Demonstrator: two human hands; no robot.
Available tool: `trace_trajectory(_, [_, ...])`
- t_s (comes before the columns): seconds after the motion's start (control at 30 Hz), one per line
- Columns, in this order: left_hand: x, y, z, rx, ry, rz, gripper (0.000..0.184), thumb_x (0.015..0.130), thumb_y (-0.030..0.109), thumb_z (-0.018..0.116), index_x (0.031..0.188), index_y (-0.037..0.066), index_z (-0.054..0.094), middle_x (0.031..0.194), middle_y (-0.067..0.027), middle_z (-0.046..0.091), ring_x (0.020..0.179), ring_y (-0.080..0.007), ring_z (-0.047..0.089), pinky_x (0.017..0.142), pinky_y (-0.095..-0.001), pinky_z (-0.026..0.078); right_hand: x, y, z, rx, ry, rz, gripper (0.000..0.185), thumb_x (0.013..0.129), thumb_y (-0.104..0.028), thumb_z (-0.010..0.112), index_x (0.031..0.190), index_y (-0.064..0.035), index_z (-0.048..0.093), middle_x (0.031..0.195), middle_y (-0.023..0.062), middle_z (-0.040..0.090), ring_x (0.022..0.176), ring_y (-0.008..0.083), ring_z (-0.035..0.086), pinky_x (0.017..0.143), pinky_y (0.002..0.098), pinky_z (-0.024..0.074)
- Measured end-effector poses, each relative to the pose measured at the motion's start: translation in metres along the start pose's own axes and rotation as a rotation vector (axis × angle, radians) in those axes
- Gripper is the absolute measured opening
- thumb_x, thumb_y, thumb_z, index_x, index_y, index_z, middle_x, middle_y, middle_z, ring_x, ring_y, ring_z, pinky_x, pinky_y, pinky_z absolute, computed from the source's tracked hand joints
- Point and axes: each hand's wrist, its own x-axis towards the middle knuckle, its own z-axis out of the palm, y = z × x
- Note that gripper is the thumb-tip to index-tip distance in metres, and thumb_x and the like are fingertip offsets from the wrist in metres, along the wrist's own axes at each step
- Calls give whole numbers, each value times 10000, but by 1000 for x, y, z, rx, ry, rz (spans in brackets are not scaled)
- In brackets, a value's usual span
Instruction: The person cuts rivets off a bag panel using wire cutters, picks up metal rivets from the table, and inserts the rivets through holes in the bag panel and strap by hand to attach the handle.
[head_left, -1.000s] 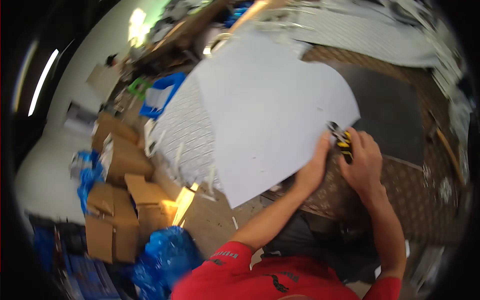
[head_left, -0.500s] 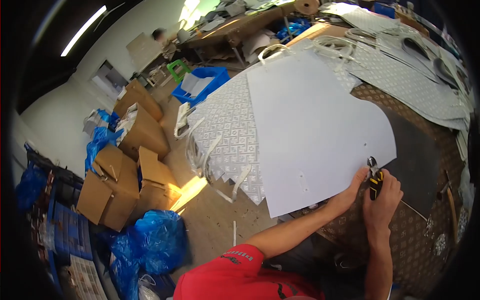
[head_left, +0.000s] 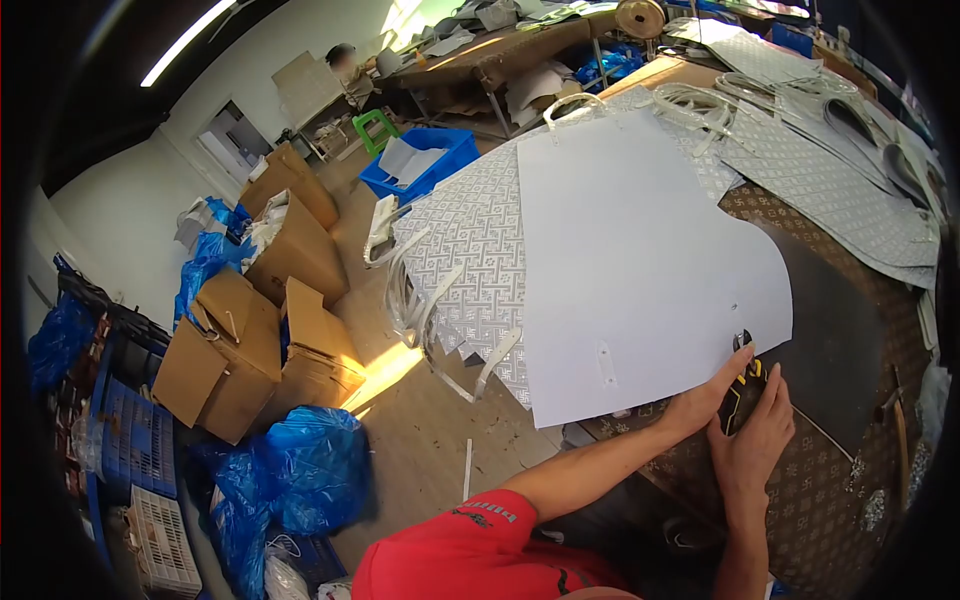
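A pair of pliers [head_left: 735, 402] with black and yellow handles lies in my right hand [head_left: 757, 440], its jaws pointing away over the edge of a large white sheet [head_left: 640, 270]. My right fingers reach along one handle, and the thumb side supports the other. My left hand [head_left: 712, 398] is closed at the sheet's near edge, fingertips beside the plier jaws; what they pinch is hidden. Small marks show in the sheet near the jaws, and a pale strip-shaped fitting [head_left: 604, 362] sits further left. Beneath the sheet is a stack of silver-patterned sheets [head_left: 465, 245].
A dark board [head_left: 835, 340] lies right of the sheet on the brown patterned table [head_left: 670, 455]. A hammer-like tool [head_left: 903, 430] rests at far right. More patterned sheets [head_left: 830, 190] with clear straps lie beyond. Cardboard boxes [head_left: 235, 350], blue bags [head_left: 315, 470] and a blue bin [head_left: 425, 165] stand left.
The pliers and both hands have shifted slightly down and left. My right fingers have straightened somewhat along the handle, and my left fingertips now cover more of the jaws. The view has tilted slightly.
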Motion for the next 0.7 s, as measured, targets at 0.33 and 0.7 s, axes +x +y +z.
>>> trace_trajectory(0.33, [0, -5, 0, 64, 17, 83, 352, 1022, 332, 664, 1019, -19, 683, 887, -28, 649, 834, -125, 581, 765, -298, 491, 2, 14, -3, 178, -36, 112, 829, 755, -38, 773, 1501, -12, 411, 1345, 221, 484, 1238, 415, 486, 1012, 514, 407])
trace_trajectory(0.7, [2, -5, 1, 115, -24, 60, 344, 1035, 312, 647, 1023, -30, 685, 890, -33, 657, 849, -124, 597, 778, -290, 501, 15, 20, -14, 119, -47, 77, 754, 770, -17, 758, 1467, -66, 476, 1273, 196, 542, 1163, 402, 534, 978, 491, 440])
